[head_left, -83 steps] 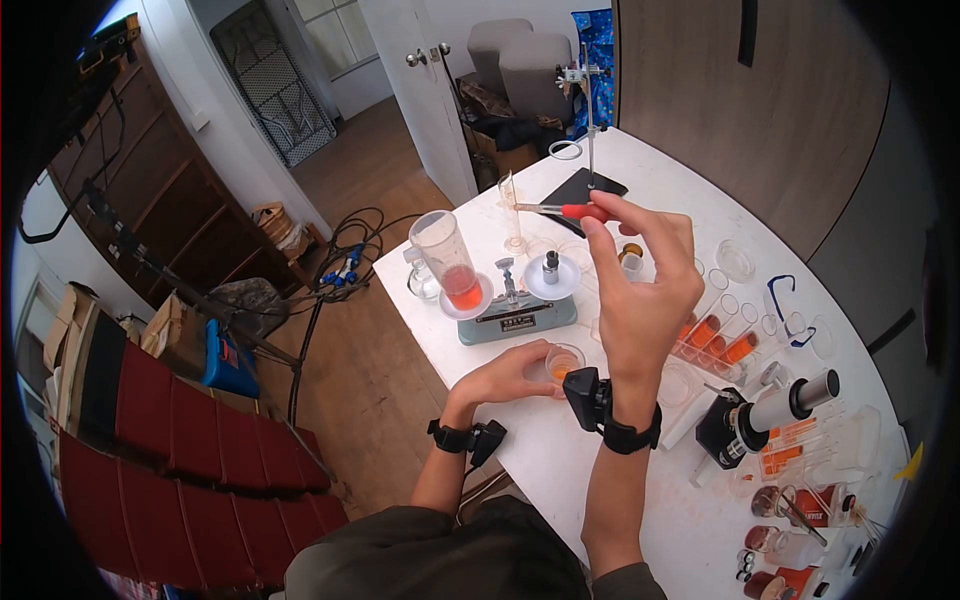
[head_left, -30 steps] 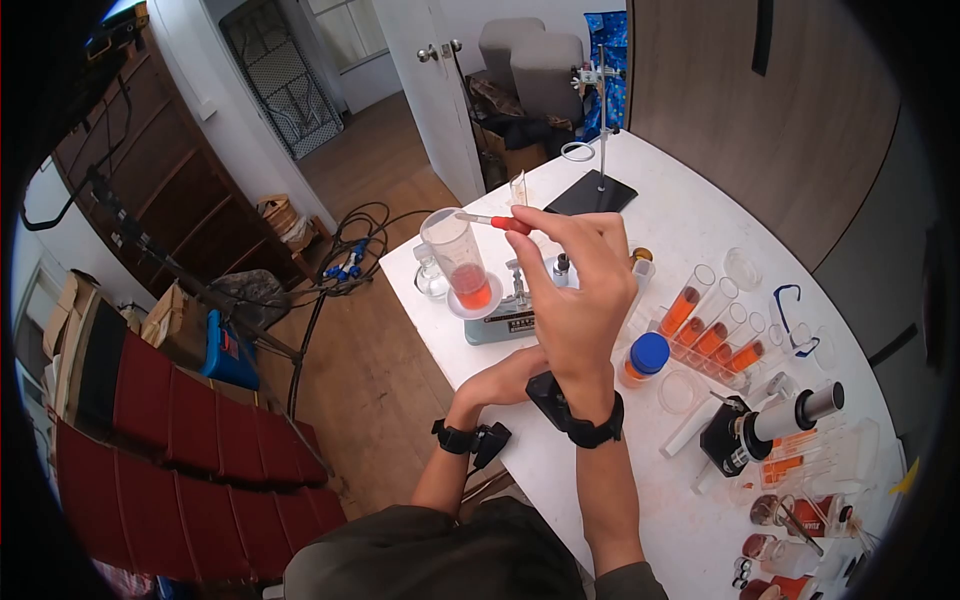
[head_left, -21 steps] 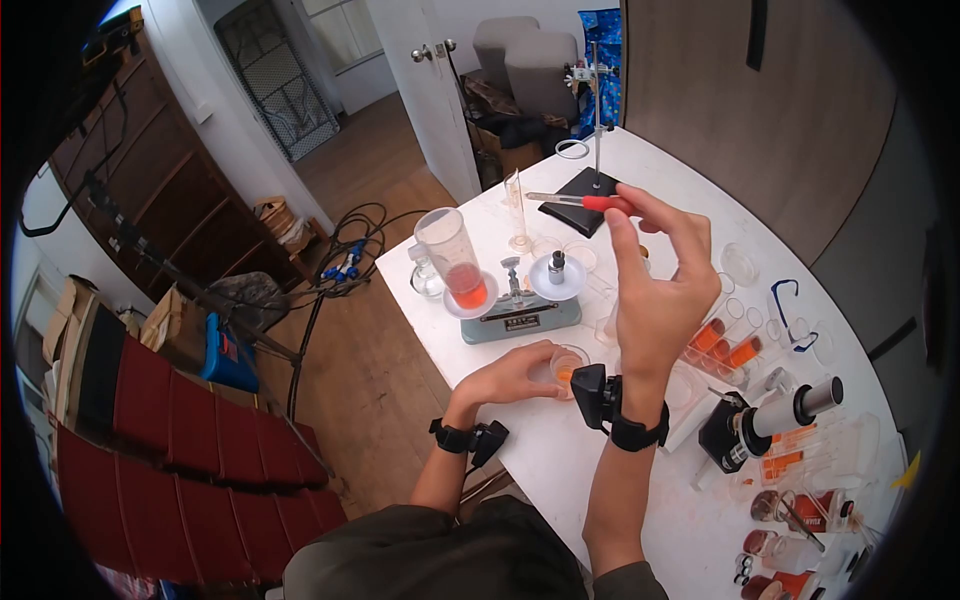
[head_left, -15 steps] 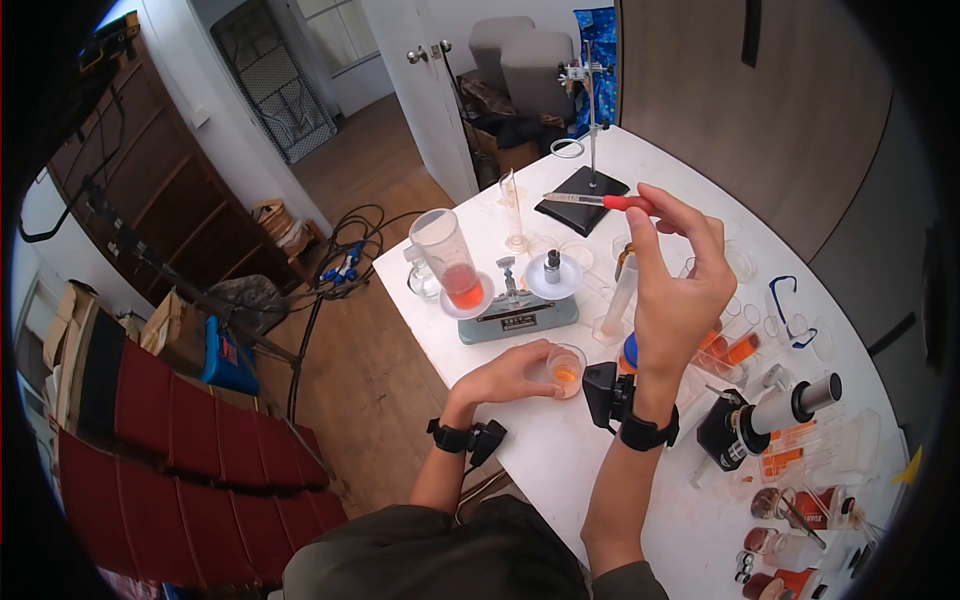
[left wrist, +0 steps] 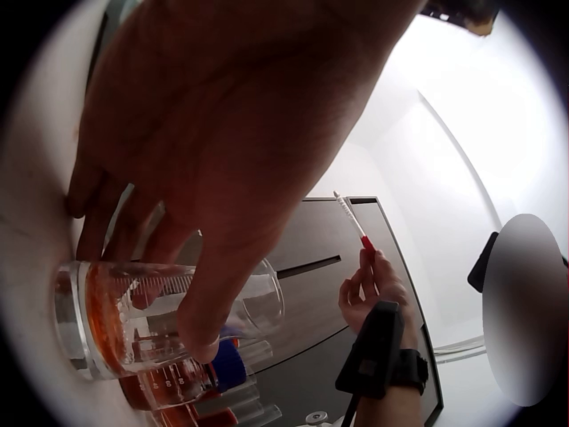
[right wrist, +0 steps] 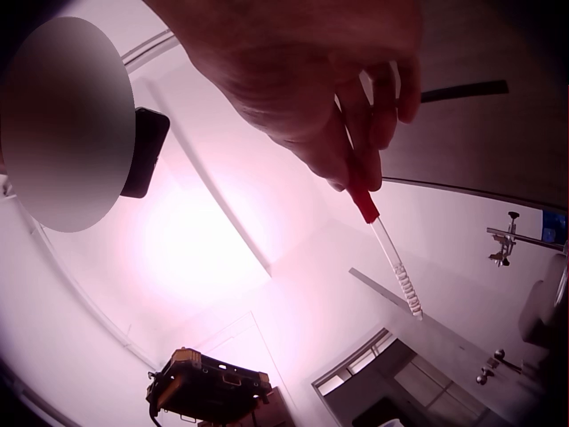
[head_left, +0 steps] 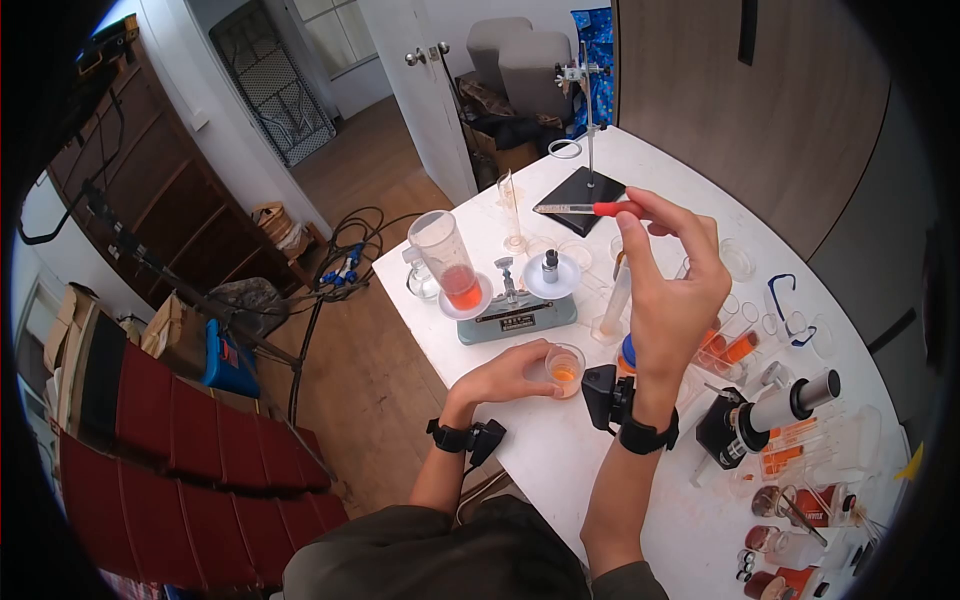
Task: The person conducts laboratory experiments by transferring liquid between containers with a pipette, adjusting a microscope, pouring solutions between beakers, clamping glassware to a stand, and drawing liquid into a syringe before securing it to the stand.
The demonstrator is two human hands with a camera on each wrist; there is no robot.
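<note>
My left hand (head_left: pixel 515 372) grips a small glass beaker (head_left: pixel 567 378) of orange liquid, which stands on the white table. The left wrist view shows the thumb and fingers around the beaker's graduated wall (left wrist: pixel 160 307). Raised above the table, my right hand (head_left: pixel 680 295) pinches the red rubber bulb of a dropper (head_left: pixel 612 209). Its glass tube lies nearly level in the head view and points left, overlapping the stand's black base. Droplets or bubbles line the dropper tube (right wrist: pixel 404 286) in the right wrist view.
A balance (head_left: pixel 520 322) carries a plastic cup of red liquid (head_left: pixel 445 250) on its left pan and a metal weight (head_left: pixel 550 266) opposite. Behind stand a graduated cylinder (head_left: pixel 513 225) and a ring stand (head_left: pixel 590 120). Rightward are a blue-capped bottle (head_left: pixel 628 350), racked test tubes (head_left: pixel 738 347) and a microscope (head_left: pixel 765 420).
One second ago the dropper's tip was over the plastic cup; my right hand has since carried it back to the right. My left hand remains at the beaker.
</note>
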